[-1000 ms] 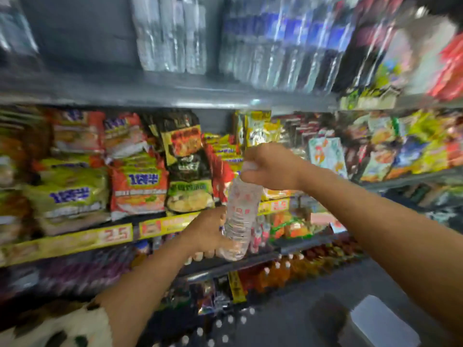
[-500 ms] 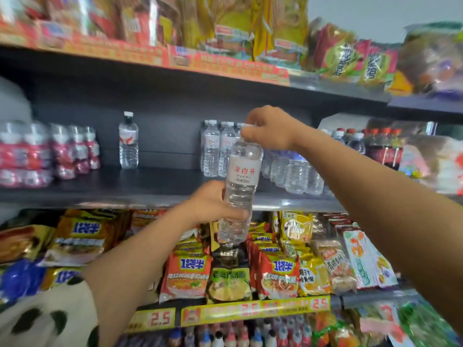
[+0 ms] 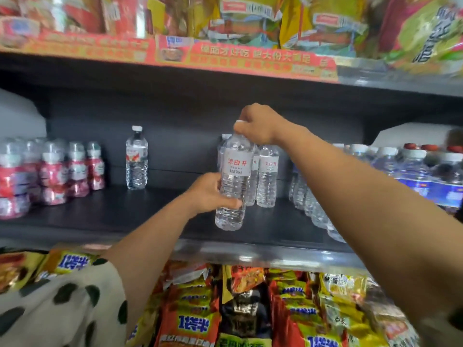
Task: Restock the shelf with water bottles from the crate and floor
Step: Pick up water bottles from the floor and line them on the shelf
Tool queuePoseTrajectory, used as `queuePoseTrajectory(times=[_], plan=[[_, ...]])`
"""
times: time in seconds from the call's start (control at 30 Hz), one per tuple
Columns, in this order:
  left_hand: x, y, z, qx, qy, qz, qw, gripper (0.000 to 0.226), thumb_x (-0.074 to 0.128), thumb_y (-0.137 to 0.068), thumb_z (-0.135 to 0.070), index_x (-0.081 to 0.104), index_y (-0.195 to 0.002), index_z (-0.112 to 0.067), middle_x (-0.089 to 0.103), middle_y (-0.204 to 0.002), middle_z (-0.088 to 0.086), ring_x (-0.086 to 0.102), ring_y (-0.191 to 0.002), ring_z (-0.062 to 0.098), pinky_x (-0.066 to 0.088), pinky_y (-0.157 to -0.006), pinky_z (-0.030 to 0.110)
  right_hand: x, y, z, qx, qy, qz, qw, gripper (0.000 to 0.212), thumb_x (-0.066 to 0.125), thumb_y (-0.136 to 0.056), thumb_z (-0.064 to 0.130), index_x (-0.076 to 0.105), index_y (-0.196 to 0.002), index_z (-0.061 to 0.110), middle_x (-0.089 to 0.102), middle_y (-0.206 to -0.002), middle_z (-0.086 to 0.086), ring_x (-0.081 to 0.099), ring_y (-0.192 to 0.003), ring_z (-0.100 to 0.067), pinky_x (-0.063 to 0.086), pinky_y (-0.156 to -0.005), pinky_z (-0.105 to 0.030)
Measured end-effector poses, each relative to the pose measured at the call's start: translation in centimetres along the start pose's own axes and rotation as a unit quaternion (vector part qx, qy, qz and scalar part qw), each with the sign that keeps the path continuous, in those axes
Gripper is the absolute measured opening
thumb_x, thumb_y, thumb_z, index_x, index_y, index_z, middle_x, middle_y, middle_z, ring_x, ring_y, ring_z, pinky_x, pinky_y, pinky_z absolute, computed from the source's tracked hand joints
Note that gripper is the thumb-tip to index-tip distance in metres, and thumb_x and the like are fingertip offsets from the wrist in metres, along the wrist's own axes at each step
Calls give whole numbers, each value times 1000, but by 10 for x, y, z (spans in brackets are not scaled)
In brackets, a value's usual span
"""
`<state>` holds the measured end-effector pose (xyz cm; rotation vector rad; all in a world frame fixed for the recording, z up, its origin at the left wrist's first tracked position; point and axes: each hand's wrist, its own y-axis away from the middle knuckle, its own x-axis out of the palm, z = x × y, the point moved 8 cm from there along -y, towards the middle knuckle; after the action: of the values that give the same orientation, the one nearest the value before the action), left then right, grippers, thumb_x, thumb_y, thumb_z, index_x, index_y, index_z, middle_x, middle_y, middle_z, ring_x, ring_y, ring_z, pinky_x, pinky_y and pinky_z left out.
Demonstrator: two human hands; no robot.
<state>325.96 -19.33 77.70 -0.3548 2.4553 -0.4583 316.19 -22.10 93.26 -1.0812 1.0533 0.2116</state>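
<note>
We see a dark shelf (image 3: 125, 216) with room on it. Our water bottle (image 3: 234, 181) stands upright at its front edge, just before two matching bottles (image 3: 267, 176). It looks full, so it is likely heavy, and its thin sides may squish. Our left hand (image 3: 209, 194) wraps its low body. Our right hand (image 3: 259, 123) pinches the cap (image 3: 239, 122).

Bottle cap (image 3: 239, 122) hidden under right hand (image 3: 259, 123) fingers; top-shelf snack packs (image 3: 325, 23) blurred, cut off.
</note>
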Motion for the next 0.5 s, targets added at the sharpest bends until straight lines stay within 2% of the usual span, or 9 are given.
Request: queuePoseTrajectory(times=[0.13,0.23,0.4,0.5], plan=[[8,-37,30,-19,-13,-14,1000,35,85,-68,-9,70,-98,-18,73,-96,-5,68,-90,8,51,-82,23,38,-32,-27,-2,2,18,1000,28,53,-84,33,59,-74,7,60,-78,-15,62,-85,-34,47,-71,-34],[13,-55,46,-23,-13,-19,999,32,85,-68,-10,70,-94,-23,73,-96,-6,68,-93,10,52,-87,27,61,-49,-39,-10,0,33,999,28,54,-87,34,59,-76,8,55,-76,-12,59,-84,-33,41,-66,-31],[13,-79,62,-48,-32,-28,998,31,86,-68,-17,71,-94,-23,74,-98,-7,69,-93,8,53,-90,27,79,-75,-57,-12,-19,25,999,34,55,-90,37,61,-107,9,63,-111,-13,58,-100,-29,35,-71,-27],[9,-90,71,-67,-64,-44,995,27,86,-68,-24,75,-92,-19,74,-95,-6,69,-90,7,53,-85,24,90,-87,-63,-9,-25,26,999,37,54,-91,37,58,-114,9,60,-120,-13,56,-104,-29,35,-74,-26]])
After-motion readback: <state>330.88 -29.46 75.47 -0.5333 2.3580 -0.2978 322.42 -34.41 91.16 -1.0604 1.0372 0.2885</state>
